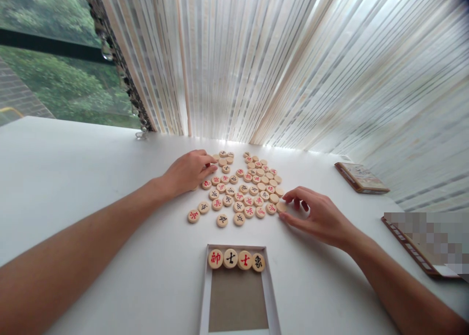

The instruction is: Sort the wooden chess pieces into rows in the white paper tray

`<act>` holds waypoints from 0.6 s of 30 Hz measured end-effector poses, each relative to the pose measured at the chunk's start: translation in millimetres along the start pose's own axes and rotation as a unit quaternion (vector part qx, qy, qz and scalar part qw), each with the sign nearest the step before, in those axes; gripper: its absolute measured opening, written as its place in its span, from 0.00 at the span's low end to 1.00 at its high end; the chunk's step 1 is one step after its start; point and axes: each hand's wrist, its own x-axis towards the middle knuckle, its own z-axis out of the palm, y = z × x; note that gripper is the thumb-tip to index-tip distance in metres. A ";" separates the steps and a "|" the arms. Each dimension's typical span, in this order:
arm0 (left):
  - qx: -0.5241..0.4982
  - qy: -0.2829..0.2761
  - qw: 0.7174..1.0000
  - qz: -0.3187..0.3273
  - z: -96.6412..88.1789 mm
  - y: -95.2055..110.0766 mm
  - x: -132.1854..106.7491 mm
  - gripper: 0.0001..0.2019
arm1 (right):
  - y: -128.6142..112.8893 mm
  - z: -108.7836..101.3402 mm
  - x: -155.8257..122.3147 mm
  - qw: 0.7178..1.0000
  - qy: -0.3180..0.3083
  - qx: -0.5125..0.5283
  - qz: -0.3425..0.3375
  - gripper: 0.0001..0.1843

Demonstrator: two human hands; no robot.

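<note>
Box (238,298) lies nearest, right grip (318,216) bracketing blank disc (281,207).

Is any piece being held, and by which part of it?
It cannot be told. The right hand has thumb and finger at the rim of a blank piece; the left hand has fingertips beside other pieces. None looks lifted.

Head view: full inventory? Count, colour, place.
Boxed pieces: 4, tan, two marked red, two black, box's far end
Loose pieces: dozens, tan, marked red or black or blank on top, table centre
Box: 1, white, brownish floor, front centre
Table: 1, white, beneath
Flat items: 2, brown edges, right
Curtain: 1+, whitish, behind table
Beaded trim: 1, dark and clear, left of curtain
Window: 1, dark bar, upper left
Greenery: uncounted, green, outside
Forearms: 2, bare, lower corners
Left hand: 1, bare, loose pieces' left
Right hand: 1, bare, loose pieces' right
</note>
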 end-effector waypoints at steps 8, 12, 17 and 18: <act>-0.048 0.119 0.991 0.030 8.8 -6.4 -3.9 0.20 | -0.1 4.0 0.7 1.000 -0.003 0.024 0.006 0.11; -0.058 0.145 0.987 0.043 9.4 -7.6 -6.1 0.20 | -0.6 6.0 1.3 0.999 0.005 0.040 0.006 0.09; -0.053 0.153 0.986 0.049 8.2 -7.5 -6.7 0.20 | -0.3 6.4 1.3 0.998 0.018 0.059 -0.006 0.09; -0.055 0.153 0.985 0.049 8.3 -7.7 -6.7 0.20 | -0.3 6.1 1.2 0.998 0.023 0.061 -0.010 0.09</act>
